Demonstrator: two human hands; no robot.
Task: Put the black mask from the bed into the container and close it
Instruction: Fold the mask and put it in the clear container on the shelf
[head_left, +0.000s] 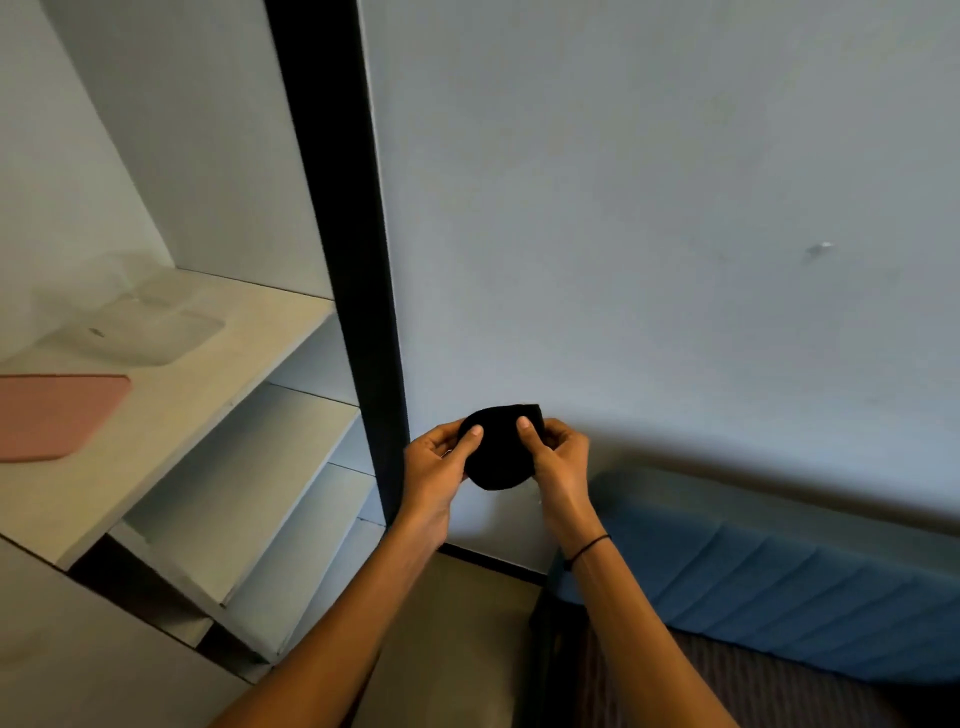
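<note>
Clear plastic first: saw a translucent container (140, 332) standing on the top shelf (223, 364) at the far left, rectangular with rounded corners. Could not tell through its cloudy walls whether it held anything, nor whether a cover sat on it. Noted a pink flat piece (52, 415) with a rounded corner lying on the same shelf, just beside the container on its near side and cut off by the left edge. Found the black mask (501, 457) well apart from the container, off to its right past a dark upright post (348, 260), held up in the air in front of the pale wall (623, 208). Saw it folded into a rounded shape and pinched from both sides. Saw the left hand (434, 467) closed on the mask's left edge, thumb (474, 434) pressed flat on the front and the fingers curled behind. Saw the right hand (563, 462) gripping the right edge the same way, thumb (524, 426) on the front. Noted both forearms reaching up from the near edge, bare, converging toward the mask, with a thin black band (589, 548) round the right wrist. Spotted a blue padded headboard (779, 571) low against the wall at the right, with striped bedding (727, 691) nearer. Made out one small dark mark on the container, too small to read as writing.
</note>
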